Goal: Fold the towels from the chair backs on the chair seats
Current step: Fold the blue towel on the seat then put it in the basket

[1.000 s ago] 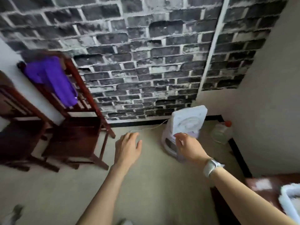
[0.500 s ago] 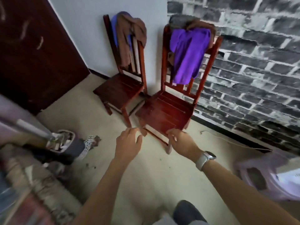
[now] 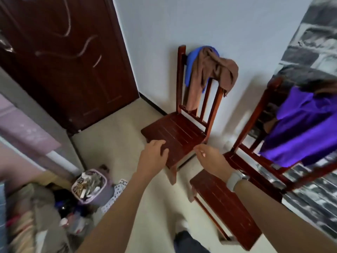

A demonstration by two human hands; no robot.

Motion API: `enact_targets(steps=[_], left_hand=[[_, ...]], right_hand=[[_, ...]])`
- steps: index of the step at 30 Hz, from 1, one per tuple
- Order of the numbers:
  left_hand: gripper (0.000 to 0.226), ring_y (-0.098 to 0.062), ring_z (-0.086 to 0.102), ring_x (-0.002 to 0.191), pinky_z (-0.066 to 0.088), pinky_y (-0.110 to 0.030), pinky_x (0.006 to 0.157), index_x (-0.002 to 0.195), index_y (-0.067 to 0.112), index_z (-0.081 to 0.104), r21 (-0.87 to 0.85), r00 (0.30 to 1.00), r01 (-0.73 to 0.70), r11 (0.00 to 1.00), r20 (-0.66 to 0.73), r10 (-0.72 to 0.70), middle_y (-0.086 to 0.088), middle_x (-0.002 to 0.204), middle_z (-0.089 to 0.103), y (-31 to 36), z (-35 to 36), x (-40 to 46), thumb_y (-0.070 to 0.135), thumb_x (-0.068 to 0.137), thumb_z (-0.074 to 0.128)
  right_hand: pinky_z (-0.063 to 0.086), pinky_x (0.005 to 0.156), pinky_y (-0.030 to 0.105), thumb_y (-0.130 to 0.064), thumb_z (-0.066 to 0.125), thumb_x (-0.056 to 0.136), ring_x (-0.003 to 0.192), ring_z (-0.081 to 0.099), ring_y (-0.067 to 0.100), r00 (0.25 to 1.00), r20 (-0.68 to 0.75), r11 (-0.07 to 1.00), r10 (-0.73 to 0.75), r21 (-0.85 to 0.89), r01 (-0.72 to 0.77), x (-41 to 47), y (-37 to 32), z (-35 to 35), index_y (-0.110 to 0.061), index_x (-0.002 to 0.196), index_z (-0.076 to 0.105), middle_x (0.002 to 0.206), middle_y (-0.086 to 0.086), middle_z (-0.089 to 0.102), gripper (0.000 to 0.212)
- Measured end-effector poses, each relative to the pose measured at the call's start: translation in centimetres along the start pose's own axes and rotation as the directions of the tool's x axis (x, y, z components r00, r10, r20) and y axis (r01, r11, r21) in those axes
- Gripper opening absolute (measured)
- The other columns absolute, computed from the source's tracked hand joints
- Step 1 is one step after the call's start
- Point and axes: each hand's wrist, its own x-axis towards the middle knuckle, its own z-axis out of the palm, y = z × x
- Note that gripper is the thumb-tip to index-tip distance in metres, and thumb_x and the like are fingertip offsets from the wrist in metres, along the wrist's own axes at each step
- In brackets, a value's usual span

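Observation:
Two red-brown wooden chairs stand against the walls. The left chair point(image 3: 175, 132) carries a brown towel point(image 3: 209, 73) over a blue towel point(image 3: 190, 61) on its back. The right chair point(image 3: 228, 203) has a purple towel point(image 3: 300, 128) draped over its back, with a darker cloth point(image 3: 324, 86) above it. Both seats are bare. My left hand point(image 3: 153, 157) hovers over the front of the left chair's seat, fingers loosely bent, holding nothing. My right hand point(image 3: 211, 159), with a watch on the wrist, hangs between the two chairs, fingers loosely curled and empty.
A dark wooden door point(image 3: 63, 61) is at the left. A purple bin point(image 3: 91, 187) full of rubbish sits on the floor at lower left, beside clutter. A brick-pattern wall point(image 3: 310, 42) runs along the right. Beige floor lies between me and the chairs.
The view has swung left from the fan and brick wall to the chairs, which are now closer. Both hands stay raised and empty.

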Motion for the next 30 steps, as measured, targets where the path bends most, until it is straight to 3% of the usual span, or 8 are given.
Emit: enact_targets(steps=[4,7,11,15,19,23,27,30], left_hand=[[0.038,-0.023,0.047,0.119,0.036,-0.033,0.1,0.129,0.012,0.048,-0.044,0.999,-0.042,0.998,-0.022,0.041,-0.007,0.128,0.052,0.7,-3.2,11.0,0.025,0.094,0.046],[0.037,-0.02,0.047,0.119,0.034,-0.027,0.099,0.13,0.012,0.047,-0.083,0.996,-0.086,0.993,-0.016,0.085,-0.006,0.129,0.051,1.4,-5.0,17.3,0.025,0.095,0.044],[0.036,-0.016,0.046,0.119,0.032,-0.021,0.094,0.129,0.013,0.048,-0.112,0.983,-0.175,0.978,0.035,0.18,-0.003,0.129,0.05,1.5,-5.4,25.9,0.024,0.095,0.044],[0.036,-0.02,0.049,0.116,0.036,-0.026,0.093,0.126,0.011,0.05,-0.107,0.945,-0.301,0.948,0.097,0.311,-0.006,0.125,0.054,2.0,-4.5,35.4,0.023,0.093,0.047],[0.037,-0.022,0.049,0.116,0.04,-0.033,0.095,0.127,0.013,0.048,-0.123,0.861,-0.463,0.878,0.175,0.478,-0.006,0.128,0.05,4.2,-3.7,45.2,0.024,0.092,0.047],[0.043,-0.025,0.042,0.123,0.034,-0.031,0.1,0.132,0.009,0.044,-0.146,0.794,-0.563,0.813,0.178,0.581,-0.009,0.132,0.047,6.4,-2.1,53.3,0.024,0.092,0.049],[0.056,-0.032,0.038,0.124,0.037,-0.041,0.097,0.137,0.011,0.038,-0.015,0.798,-0.567,0.824,0.24,0.553,-0.01,0.136,0.041,8.3,0.5,58.9,0.036,0.089,0.052],[0.037,-0.031,0.05,0.111,0.04,-0.037,0.086,0.115,0.013,0.059,-0.122,0.789,-0.559,0.82,0.228,0.571,-0.009,0.119,0.057,8.6,1.8,61.3,0.034,0.086,0.059]], right_hand=[[0.041,0.084,0.024,-0.016,0.04,0.096,0.104,0.06,0.023,0.997,-0.083,1.0,0.0,-0.011,-0.001,10.4,-2.3,-3.3,-0.012,0.118,0.059,0.113,0.006,0.065,0.03],[0.044,0.088,0.03,-0.018,0.04,0.096,0.104,0.06,0.024,0.993,-0.12,0.999,-0.005,-0.051,-0.001,16.6,-2.8,-4.9,-0.012,0.117,0.059,0.114,0.006,0.065,0.029],[0.048,0.082,0.037,-0.017,0.044,0.093,0.097,0.061,0.028,0.959,-0.277,0.997,0.062,-0.033,-0.074,23.7,-2.1,-6.6,-0.012,0.113,0.061,0.109,0.009,0.065,0.026],[0.046,0.081,0.037,-0.015,0.045,0.09,0.1,0.057,0.029,0.864,-0.488,0.983,0.125,-0.056,-0.174,30.5,-1.2,-9.6,-0.012,0.107,0.062,0.104,0.009,0.063,0.025],[0.043,0.085,0.045,-0.017,0.044,0.087,0.103,0.05,0.036,0.738,-0.629,0.919,0.244,-0.093,-0.383,36.7,-0.9,-12.6,-0.006,0.109,0.061,0.111,0.014,0.06,0.03],[0.034,0.092,0.04,-0.03,0.042,0.086,0.118,0.043,0.028,0.717,-0.604,0.847,0.346,-0.127,-0.516,41.8,-1.0,-13.7,-0.02,0.122,0.054,0.127,0.004,0.051,0.039],[0.027,0.104,0.042,-0.045,0.053,0.083,0.132,0.03,0.024,0.702,-0.565,0.782,0.435,-0.15,-0.605,45.2,-0.8,-12.6,-0.036,0.138,0.032,0.144,-0.003,0.033,0.059],[0.026,0.105,0.044,-0.055,0.055,0.077,0.134,0.028,0.028,0.68,-0.531,0.715,0.505,-0.184,-0.675,46.9,-0.4,-11.5,-0.037,0.139,0.027,0.146,0.001,0.03,0.07]])
